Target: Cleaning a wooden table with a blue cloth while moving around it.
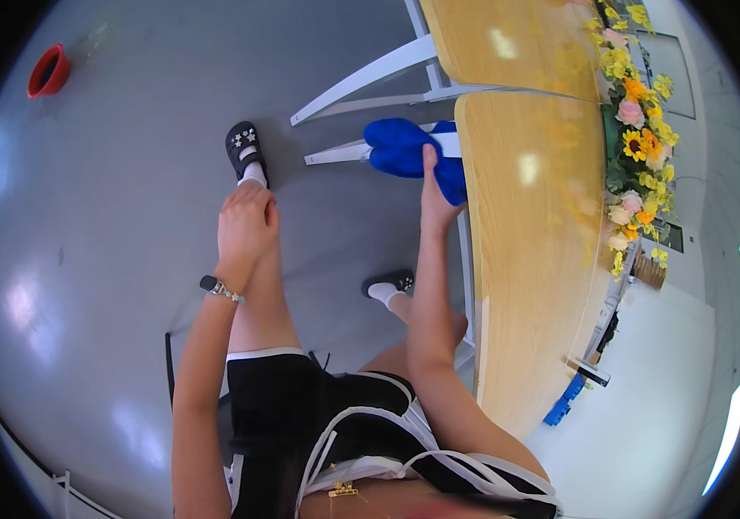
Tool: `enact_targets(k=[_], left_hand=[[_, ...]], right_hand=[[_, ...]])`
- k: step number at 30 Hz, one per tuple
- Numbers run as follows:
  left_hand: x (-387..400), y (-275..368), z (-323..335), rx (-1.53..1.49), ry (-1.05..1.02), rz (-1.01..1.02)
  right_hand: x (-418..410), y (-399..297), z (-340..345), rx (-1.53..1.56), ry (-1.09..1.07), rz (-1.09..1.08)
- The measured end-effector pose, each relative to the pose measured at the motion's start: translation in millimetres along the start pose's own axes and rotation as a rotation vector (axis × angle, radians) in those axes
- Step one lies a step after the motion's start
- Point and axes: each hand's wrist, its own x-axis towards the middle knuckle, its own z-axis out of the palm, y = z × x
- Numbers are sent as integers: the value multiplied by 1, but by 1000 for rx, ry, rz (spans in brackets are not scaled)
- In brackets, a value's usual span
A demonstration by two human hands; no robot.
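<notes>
My left hand (246, 220) rests on my bent knee, fingers curving over it; the fingertips are hidden, and nothing shows in it. A dark-faced wristband and a beaded bracelet (227, 293) are on that wrist. Beside the wooden table's edge, my right hand (438, 198) grips a soft blue fabric item (399, 148) with rounded lobes, the thumb lying on top. The fabric hangs over a white metal table leg (337, 154). Part of it and most of the right fingers are hidden behind the hand and the table edge.
Two light wooden tabletops (532, 259) (506, 45) stand end to end on the right. Artificial flowers (636, 146) line their far side, with blue blocks (561, 403) farther down. A red bucket (49, 71) stands on the floor at upper left. My feet wear black clogs (243, 146).
</notes>
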Motion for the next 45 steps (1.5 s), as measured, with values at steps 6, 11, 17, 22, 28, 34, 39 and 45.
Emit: enact_targets(k=[6,11,17,22,28,34,39,45], left_hand=[[-2,-4,4,-5,14,-16],[2,-1,3,25,4,8],[6,-2,1,27,26,24],[7,1,1,-3,-42,-35],[1,-4,6,68,-53,-91],[-4,-3,15,216,-62,-4],[-16,13,36,318,-75,135],[-34,22,45,377,4,261]], right_hand=[[-5,-9,31,436,90,213],[-11,20,73,364,315,123],[-53,73,114,-41,349,-167],[-85,88,113,144,-42,191],[-95,21,56,338,-11,424],[-34,-33,-10,1356,-28,556],[-57,-36,-43,1785,82,607],[-123,-3,-129,1881,323,648]])
